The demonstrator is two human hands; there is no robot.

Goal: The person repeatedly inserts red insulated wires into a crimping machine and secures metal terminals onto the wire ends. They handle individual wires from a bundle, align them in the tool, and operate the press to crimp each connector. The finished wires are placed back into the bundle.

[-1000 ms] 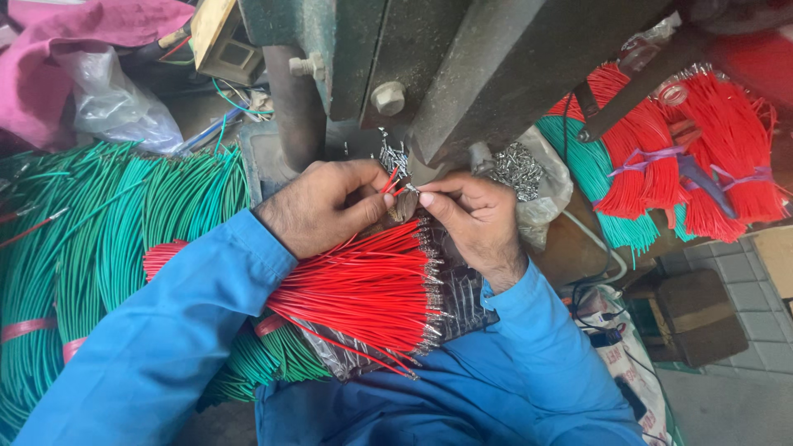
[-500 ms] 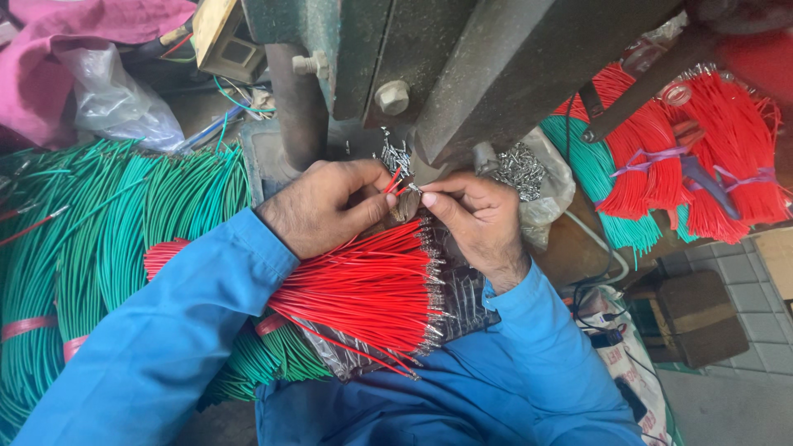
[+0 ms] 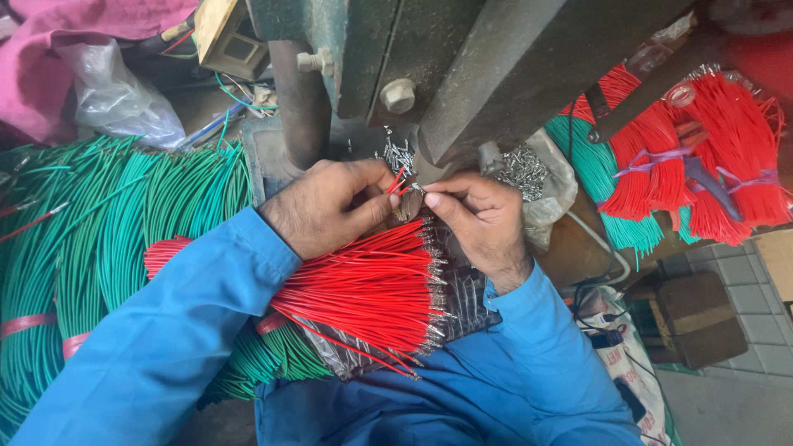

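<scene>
1. Little has moved since the earlier frames: both hands stay pinched together under the dark metal press (image 3: 512, 74), and only the fingertips have shifted slightly.
2. Nearest the person, blue sleeves (image 3: 173, 330) run up from the lower edge, and a bundle of red wires (image 3: 372, 289) lies across the lap, its metal-tipped ends pointing right.
3. Under that bundle lies a clear plastic sheet (image 3: 467, 301), and beneath both, green wires (image 3: 256, 363).
4. Left hand (image 3: 326, 206) is curled, thumb and forefinger closed on the end of a single red wire (image 3: 397, 182).
5. Right hand (image 3: 479, 215) is also curled, fingertips pressed on a small metal terminal (image 3: 415, 189) that meets that wire's end just below the press.
6. Loose metal terminals (image 3: 398, 154) lie heaped just behind the fingers, with more in a clear bag (image 3: 537, 177) to the right.
7. A wide spread of green wires (image 3: 107, 231) fills the left side.
8. Farther right, tied bunches of red wires (image 3: 727, 140) and teal wires (image 3: 599, 182) lie well apart from the hands.
9. At the far left corner sit a pink cloth (image 3: 74, 33) and a crumpled plastic bag (image 3: 116, 95).
</scene>
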